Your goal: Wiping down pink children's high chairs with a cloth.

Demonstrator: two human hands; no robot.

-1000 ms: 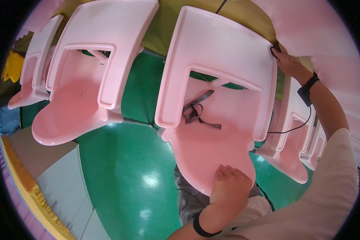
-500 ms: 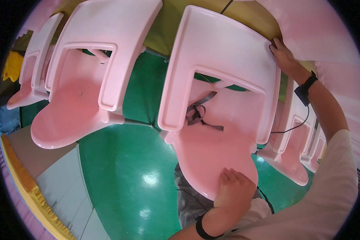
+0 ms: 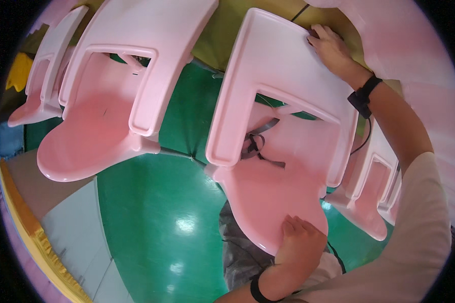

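In front of me stands a pink high chair with a pale pink tray [image 3: 283, 55] and a scooped seat [image 3: 268, 202]. My left hand [image 3: 301, 242] is closed on the rounded front of the seat, its bent fingers pressed together on the upper surface. At the tray's far right edge, my right hand [image 3: 331, 48] has curled fingers around a small dark thing [image 3: 313, 34], mostly hidden by them. A dark safety strap with a buckle [image 3: 253, 145] lies loose in the seat, below the tray's cut-out.
Another pink high chair [image 3: 93, 121] stands to the left, with a smaller one [image 3: 50, 76] beyond it. More pink chairs [image 3: 371, 192] are at the right under my arm. A thin metal leg [image 3: 177, 152] crosses above the green floor [image 3: 162, 222]. Yellow-edged padding [image 3: 30, 217] borders the lower left.
My right hand has slid left and up along the tray's far edge with the dark thing. My left hand stays on the seat front. The view has shifted slightly.
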